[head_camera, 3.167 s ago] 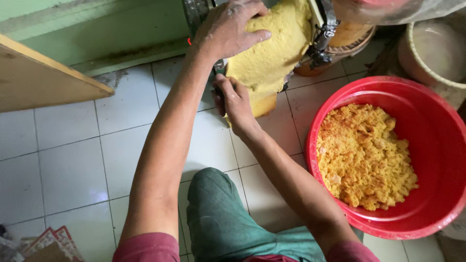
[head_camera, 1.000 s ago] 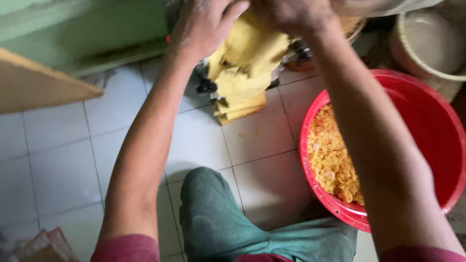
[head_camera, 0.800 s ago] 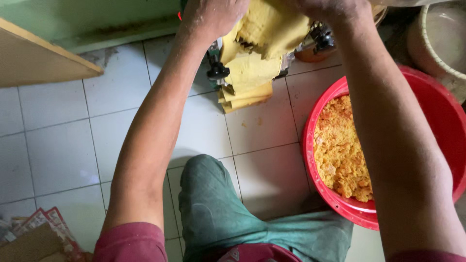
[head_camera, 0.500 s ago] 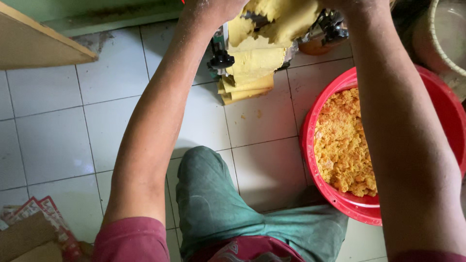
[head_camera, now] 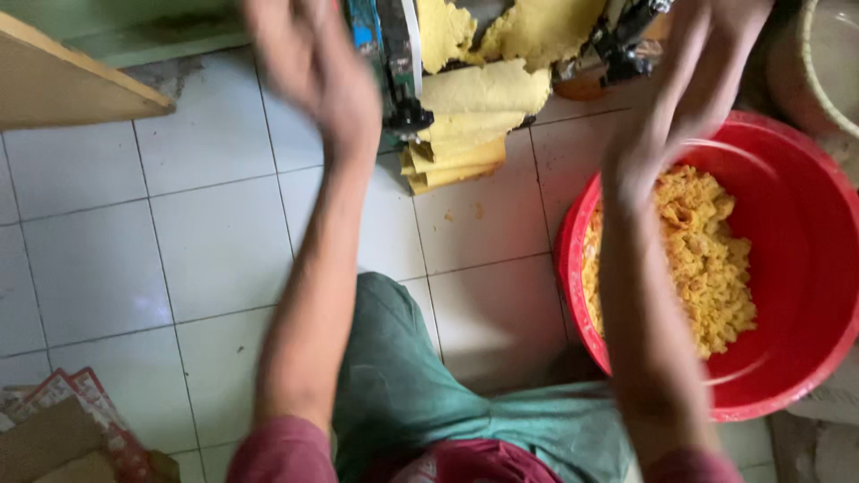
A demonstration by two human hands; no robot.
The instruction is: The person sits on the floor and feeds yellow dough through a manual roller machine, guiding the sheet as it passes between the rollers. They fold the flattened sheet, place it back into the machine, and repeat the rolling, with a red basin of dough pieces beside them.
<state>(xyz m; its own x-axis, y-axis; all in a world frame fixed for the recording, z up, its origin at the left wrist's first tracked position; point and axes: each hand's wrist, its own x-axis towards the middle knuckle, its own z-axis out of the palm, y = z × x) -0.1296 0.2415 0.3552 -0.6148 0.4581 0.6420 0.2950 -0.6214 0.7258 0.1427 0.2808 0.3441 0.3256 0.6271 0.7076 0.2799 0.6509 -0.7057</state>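
A: While the camera is looking down, what is lying at the far left?

B: A wooden board [head_camera: 72,80] is sitting at the upper left over the white tiled floor [head_camera: 98,259], and a printed carton [head_camera: 67,434] is lying at the lower left corner.

A: What is the left hand doing?

B: The left hand [head_camera: 318,67] is hanging in the air, blurred, just left of the metal roller machine [head_camera: 398,58]. It is gripping nothing; the fingers are looking loosely bent, though the blur is preventing a firm reading.

A: Where is the dough?

B: The yellow dough sheet [head_camera: 474,98] is hanging out of the machine and folding in layers onto the tiles (between both arms).

A: And the right side?

B: The right hand [head_camera: 693,85] is hovering, also blurred, above the rim of the red basin [head_camera: 796,376], fingers appearing loosely spread and holding nothing. The basin is containing yellow crumbled dough [head_camera: 702,259]. A pale bucket [head_camera: 828,63] is standing at the upper right.
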